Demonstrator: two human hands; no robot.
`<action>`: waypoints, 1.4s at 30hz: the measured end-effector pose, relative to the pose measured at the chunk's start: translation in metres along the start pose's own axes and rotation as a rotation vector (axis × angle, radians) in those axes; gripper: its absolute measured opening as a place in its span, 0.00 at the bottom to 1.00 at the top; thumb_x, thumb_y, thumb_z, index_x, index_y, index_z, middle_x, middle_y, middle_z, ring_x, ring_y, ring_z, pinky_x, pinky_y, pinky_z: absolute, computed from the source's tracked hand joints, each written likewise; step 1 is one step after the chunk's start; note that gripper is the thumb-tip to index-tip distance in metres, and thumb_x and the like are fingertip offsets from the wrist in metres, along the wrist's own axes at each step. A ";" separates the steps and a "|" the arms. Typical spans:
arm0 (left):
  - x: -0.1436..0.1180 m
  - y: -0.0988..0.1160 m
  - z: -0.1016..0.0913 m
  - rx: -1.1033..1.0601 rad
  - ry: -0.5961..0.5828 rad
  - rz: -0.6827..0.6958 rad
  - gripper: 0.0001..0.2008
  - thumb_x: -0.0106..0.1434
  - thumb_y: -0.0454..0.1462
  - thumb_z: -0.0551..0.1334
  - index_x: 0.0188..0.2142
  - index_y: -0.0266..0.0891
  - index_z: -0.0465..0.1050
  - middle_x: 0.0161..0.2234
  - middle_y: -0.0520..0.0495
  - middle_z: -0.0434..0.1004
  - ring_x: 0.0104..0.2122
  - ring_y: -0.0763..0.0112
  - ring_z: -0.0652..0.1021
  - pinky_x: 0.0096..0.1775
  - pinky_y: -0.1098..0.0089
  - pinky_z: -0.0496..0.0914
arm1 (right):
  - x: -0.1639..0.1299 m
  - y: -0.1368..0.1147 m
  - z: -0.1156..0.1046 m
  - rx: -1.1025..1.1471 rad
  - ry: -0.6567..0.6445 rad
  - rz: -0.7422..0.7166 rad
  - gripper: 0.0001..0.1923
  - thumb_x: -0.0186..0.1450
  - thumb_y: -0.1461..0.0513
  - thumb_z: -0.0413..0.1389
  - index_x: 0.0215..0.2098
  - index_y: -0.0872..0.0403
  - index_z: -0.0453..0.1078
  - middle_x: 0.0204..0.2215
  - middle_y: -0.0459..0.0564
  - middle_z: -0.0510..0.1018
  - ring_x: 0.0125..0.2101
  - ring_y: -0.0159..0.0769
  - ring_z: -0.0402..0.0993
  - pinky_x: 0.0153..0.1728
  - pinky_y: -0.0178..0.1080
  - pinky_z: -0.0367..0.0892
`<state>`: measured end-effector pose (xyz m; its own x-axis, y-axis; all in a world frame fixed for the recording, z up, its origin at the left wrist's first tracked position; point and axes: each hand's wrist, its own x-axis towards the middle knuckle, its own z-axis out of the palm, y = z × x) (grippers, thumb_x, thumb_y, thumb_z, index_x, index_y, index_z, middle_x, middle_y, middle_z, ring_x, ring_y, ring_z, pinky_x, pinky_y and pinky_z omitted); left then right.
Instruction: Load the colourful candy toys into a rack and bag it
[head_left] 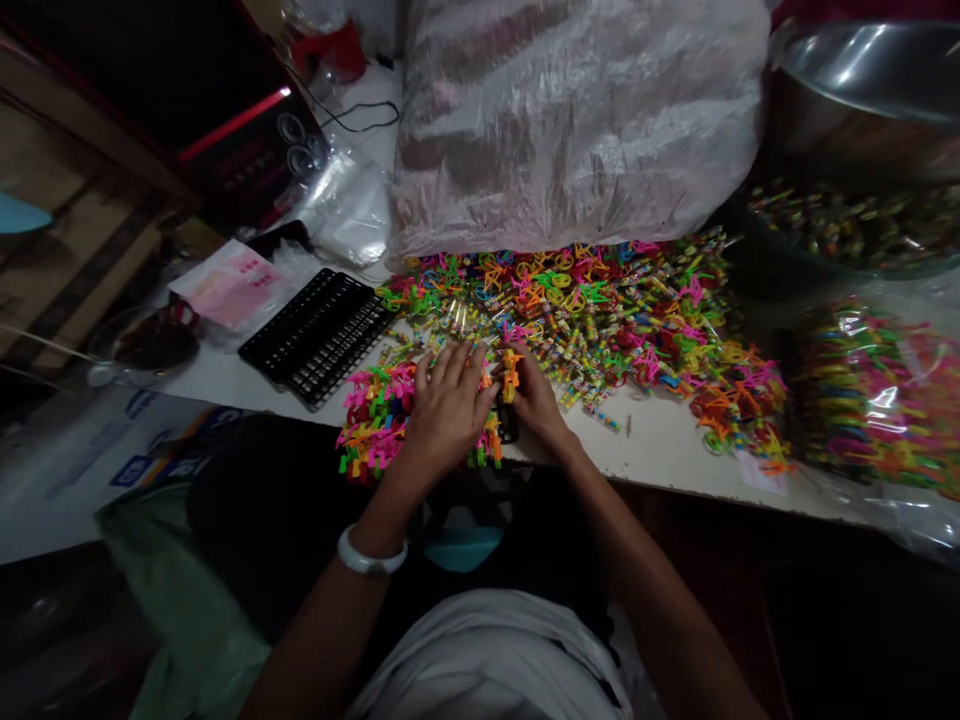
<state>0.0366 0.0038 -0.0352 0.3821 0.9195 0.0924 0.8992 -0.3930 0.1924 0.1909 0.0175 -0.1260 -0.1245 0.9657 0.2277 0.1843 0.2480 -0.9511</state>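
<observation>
We see our left hand (448, 410) lying flat, fingers spread, on a tight bundle of small neon pink, green and orange plastic toy pieces (379, 425) at the near edge of the white tabletop (660, 450). Our right hand (534, 395) sits just beside it at three o'clock, fingers pinched narrowly on a small orange and yellow plastic toy piece (511, 372); a dark object under that hand is too dim for us to name, possibly a tool or clip.

At twelve o'clock from our hands spreads a wide loose heap of multicoloured plastic toy pieces and thin printed candy tubes (592, 310), running across to two o'clock. Beyond it stands a large clear plastic sack, filled and crinkled (577, 120). At ten o'clock lies a black plastic gridded tray (319, 335), with a pink printed packet (232, 285) beyond it. At three o'clock a clear bag packed with coloured pieces (874, 400) rests on the table, and a shiny steel bowl (862, 90) sits at one o'clock.

We judge the work to be partly done: the ordered bundle under our left hand and the packed bag look finished, while the loose heap, much the larger share, remains unsorted.
</observation>
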 end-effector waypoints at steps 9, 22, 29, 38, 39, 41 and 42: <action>0.010 -0.002 -0.007 -0.063 -0.070 -0.027 0.25 0.71 0.44 0.45 0.63 0.37 0.55 0.63 0.39 0.60 0.63 0.59 0.60 0.63 0.51 0.48 | 0.000 -0.002 -0.004 -0.180 0.006 -0.025 0.28 0.65 0.64 0.48 0.63 0.49 0.53 0.50 0.53 0.73 0.47 0.39 0.72 0.50 0.46 0.68; 0.030 -0.014 -0.022 -0.088 -0.154 0.082 0.22 0.70 0.44 0.47 0.61 0.45 0.59 0.61 0.44 0.63 0.60 0.59 0.63 0.60 0.51 0.53 | -0.009 0.008 -0.006 -0.267 0.008 -0.041 0.25 0.66 0.63 0.48 0.62 0.49 0.56 0.55 0.55 0.70 0.56 0.42 0.66 0.56 0.49 0.63; 0.068 -0.033 -0.027 -0.154 -0.408 0.219 0.17 0.69 0.45 0.50 0.45 0.40 0.72 0.43 0.45 0.78 0.42 0.62 0.76 0.46 0.64 0.66 | -0.010 0.010 -0.001 -0.268 0.023 -0.024 0.27 0.64 0.63 0.49 0.62 0.51 0.53 0.53 0.57 0.70 0.50 0.42 0.70 0.51 0.47 0.67; 0.066 -0.038 -0.022 -0.270 -0.433 0.189 0.19 0.68 0.49 0.48 0.39 0.40 0.70 0.34 0.48 0.76 0.33 0.67 0.75 0.35 0.70 0.64 | -0.007 0.006 0.000 -0.320 0.022 -0.041 0.12 0.65 0.62 0.50 0.47 0.51 0.65 0.41 0.54 0.74 0.41 0.42 0.70 0.42 0.43 0.68; 0.064 -0.038 -0.020 -0.258 -0.404 0.164 0.20 0.68 0.50 0.48 0.39 0.40 0.70 0.34 0.47 0.76 0.32 0.66 0.75 0.34 0.70 0.64 | -0.007 0.006 0.001 -0.325 0.023 -0.048 0.10 0.65 0.62 0.50 0.44 0.51 0.66 0.39 0.54 0.75 0.40 0.42 0.70 0.41 0.43 0.67; 0.061 -0.039 -0.017 -0.218 -0.359 0.100 0.21 0.67 0.52 0.48 0.40 0.39 0.69 0.33 0.46 0.76 0.31 0.65 0.75 0.33 0.69 0.64 | -0.007 0.005 0.001 -0.324 0.033 -0.064 0.07 0.64 0.63 0.50 0.40 0.52 0.68 0.37 0.53 0.74 0.39 0.41 0.69 0.40 0.42 0.66; 0.060 -0.040 -0.016 -0.200 -0.349 0.075 0.22 0.67 0.53 0.48 0.39 0.38 0.69 0.32 0.46 0.75 0.31 0.65 0.74 0.32 0.69 0.63 | -0.006 0.004 0.002 -0.319 0.044 -0.070 0.06 0.64 0.64 0.50 0.38 0.52 0.68 0.36 0.52 0.73 0.38 0.41 0.68 0.39 0.41 0.66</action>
<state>0.0206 0.0745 -0.0219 0.5251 0.8228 -0.2175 0.8203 -0.4212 0.3870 0.1908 0.0125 -0.1320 -0.1062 0.9462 0.3057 0.4736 0.3184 -0.8212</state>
